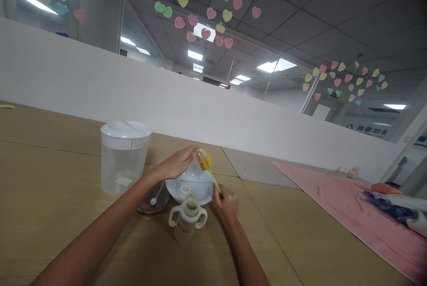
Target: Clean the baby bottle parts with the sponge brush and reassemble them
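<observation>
My left hand (179,164) is closed on a small clear dome-shaped bottle cap (199,156) above the bowl. In my right hand (227,204) is the green handle of a bottle brush (214,180), whose yellow sponge head (206,160) is up against the cap. Below them sits a white bowl (206,197), with a white bottle collar (184,191) at its near side. In front stands an uncapped baby bottle (185,226) with two white handles, upright. A straw with a white weighted end (154,201) lies on a dark round tray (159,206) to the left.
A translucent bucket (122,166) with a white lid stands at the left, behind my forearm. To the right, a pink cloth (347,206) covers part of the wooden table (60,215), with folded fabric (396,208) on it. A white low wall (213,114) runs along the back.
</observation>
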{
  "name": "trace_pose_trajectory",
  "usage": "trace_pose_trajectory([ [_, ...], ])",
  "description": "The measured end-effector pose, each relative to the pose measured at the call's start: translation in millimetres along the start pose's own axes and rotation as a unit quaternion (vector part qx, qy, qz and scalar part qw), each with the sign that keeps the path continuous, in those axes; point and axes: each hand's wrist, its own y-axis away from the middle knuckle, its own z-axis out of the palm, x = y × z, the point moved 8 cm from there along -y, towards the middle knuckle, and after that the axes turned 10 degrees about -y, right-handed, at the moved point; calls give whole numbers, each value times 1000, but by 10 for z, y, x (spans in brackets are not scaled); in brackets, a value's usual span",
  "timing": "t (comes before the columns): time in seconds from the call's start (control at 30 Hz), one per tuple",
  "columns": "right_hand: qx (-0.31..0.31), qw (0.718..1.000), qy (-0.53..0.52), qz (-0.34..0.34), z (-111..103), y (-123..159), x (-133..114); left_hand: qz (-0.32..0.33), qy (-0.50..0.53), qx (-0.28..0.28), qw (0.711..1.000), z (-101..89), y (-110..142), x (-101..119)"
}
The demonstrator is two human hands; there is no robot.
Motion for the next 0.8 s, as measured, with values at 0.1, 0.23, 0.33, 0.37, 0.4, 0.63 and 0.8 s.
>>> trace_pose_trajectory([
  [0.1,20,1000,5,-9,-46,-3,-25,6,60,30,998,-25,-7,26],
  [0.23,29,999,8,-26,-78,-6,-44,-8,101,51,994,26,-38,-6],
  [0.33,34,999,8,-38,-87,-3,-50,-24,117,72,990,64,-66,-69],
  [0.37,36,999,7,-40,-89,-2,-48,-29,120,81,989,68,-73,-92],
  [0.4,36,999,6,-40,-86,-2,-47,-33,125,89,988,66,-79,-115],
  [0.63,23,997,-8,-67,-77,-11,-123,-83,164,145,972,-5,-77,-282],
  [0.8,29,996,-12,-83,-107,-8,-153,-96,196,116,969,51,-82,-296],
])
